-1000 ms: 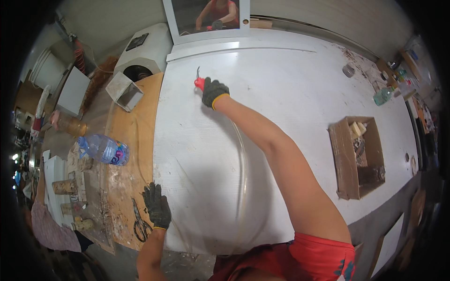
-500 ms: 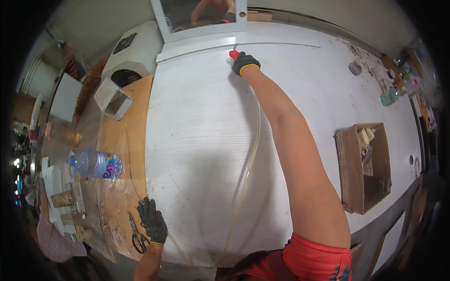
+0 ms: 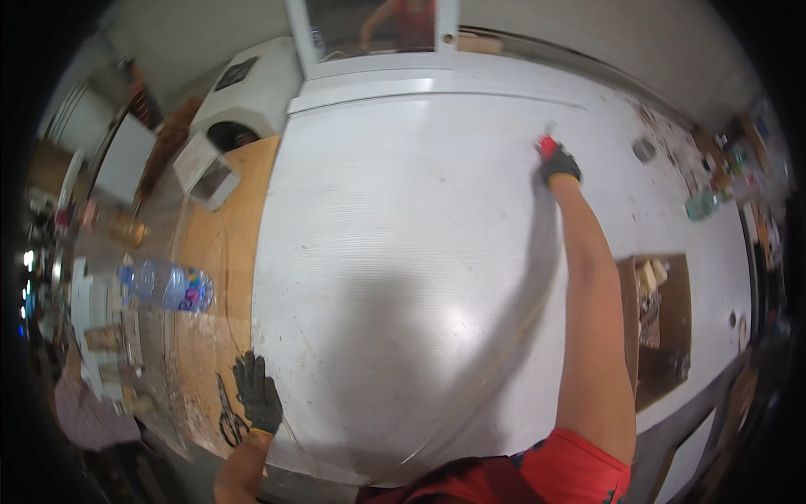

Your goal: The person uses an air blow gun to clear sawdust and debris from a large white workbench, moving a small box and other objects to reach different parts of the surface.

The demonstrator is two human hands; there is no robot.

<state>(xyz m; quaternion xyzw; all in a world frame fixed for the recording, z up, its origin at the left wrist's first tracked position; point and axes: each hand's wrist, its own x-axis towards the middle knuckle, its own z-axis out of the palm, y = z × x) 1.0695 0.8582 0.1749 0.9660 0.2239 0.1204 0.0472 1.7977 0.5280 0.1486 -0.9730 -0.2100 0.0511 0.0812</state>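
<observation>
My right hand [image 3: 560, 165], in a dark grey glove with a yellow cuff, reaches out over the far right part of the white table [image 3: 378, 210]. Its fingers are closed round a red air blow gun [image 3: 547, 146] with a thin nozzle at the far end. A clear yellowish hose [image 3: 495, 361] trails back from it toward my body. At the near left, my left hand [image 3: 259, 393], gloved alike, rests with fingers stretched where the white surface meets a wooden board [image 3: 235, 252]. Dark-handled scissors [image 3: 228, 420] lie just left of it.
Beside my right forearm stands an open cardboard box [image 3: 659, 336] with scraps inside. A plastic bottle [image 3: 172, 286] lies on the left. Farther back are a white octagonal housing [image 3: 252, 88], a white-framed glass panel [image 3: 378, 63] and a green bottle [image 3: 702, 204]. Another person's sleeve [image 3: 92, 412] shows at lower left.
My right hand has swung right and a little nearer with the red blow gun, dragging the hose along. My left hand stays in about the same place on the table.
</observation>
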